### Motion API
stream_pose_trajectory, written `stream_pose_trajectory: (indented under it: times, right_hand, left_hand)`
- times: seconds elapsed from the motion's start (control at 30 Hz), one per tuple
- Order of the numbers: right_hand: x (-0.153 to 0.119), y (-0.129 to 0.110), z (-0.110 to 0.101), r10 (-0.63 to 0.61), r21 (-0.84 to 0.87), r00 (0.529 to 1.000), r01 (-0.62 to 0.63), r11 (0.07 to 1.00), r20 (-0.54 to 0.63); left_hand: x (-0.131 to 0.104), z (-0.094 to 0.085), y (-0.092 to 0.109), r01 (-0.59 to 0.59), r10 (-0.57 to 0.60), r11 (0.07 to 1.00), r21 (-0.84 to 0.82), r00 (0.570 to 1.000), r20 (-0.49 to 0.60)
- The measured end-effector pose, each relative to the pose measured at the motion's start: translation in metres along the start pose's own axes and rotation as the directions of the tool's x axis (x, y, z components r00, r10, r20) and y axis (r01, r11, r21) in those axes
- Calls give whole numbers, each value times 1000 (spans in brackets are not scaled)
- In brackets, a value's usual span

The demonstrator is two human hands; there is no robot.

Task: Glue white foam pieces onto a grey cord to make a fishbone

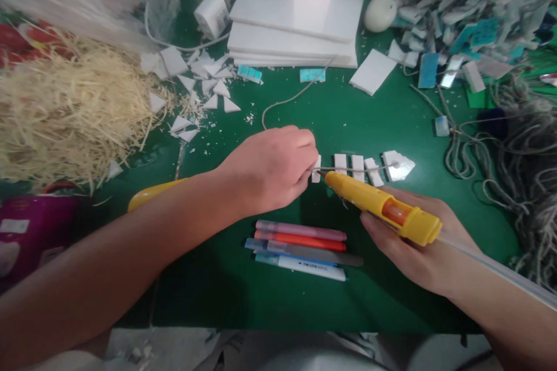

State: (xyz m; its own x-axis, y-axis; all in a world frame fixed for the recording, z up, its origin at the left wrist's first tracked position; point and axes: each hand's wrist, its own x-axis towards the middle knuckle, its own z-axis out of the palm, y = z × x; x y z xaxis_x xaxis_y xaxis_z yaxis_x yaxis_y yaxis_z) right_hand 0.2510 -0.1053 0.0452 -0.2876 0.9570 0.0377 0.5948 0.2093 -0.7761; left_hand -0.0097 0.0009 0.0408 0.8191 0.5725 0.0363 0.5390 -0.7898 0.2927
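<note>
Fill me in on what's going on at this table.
A person's right hand grips a yellow glue gun, its tip close to a small white piece; whether they touch is hard to tell. The left hand is bent over at that piece, its fingertips partly hidden. A grey cord runs across more white pieces to a pointed one on the right. Markers lie nearer the person.
</note>
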Motion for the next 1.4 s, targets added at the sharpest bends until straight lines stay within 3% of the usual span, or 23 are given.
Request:
stream_pose_trajectory:
  times: [0.3, 0.7, 0.93, 1.23, 1.4]
  right_hand:
    - [-2, 2, 0, -4, -22, 1000, 3, 1000, -16]
    - [0, -3, -4, 17, -31, 1000, -17, 999, 5]
    - [2, -2, 1, -3, -26, 1000, 2, 1000, -29]
    - [2, -8, -1, -22, -119, 1000, 20, 993, -18]
    - [2, -8, 0, -80, -143, 996, 75, 987, -32]
  left_hand:
    - [-3, -1, -3, -11, 0, 990, -144, 997, -72]
    - [-1, -1, -8, 63, -72, 973, -222, 997, -33]
    - [-1, -2, -10, 92, -120, 942, -322, 991, -66]
    - [2, -5, -9, 123, -148, 926, -358, 988, -45]
    - [3, -7, -8, 114, -122, 948, -296, 992, -9]
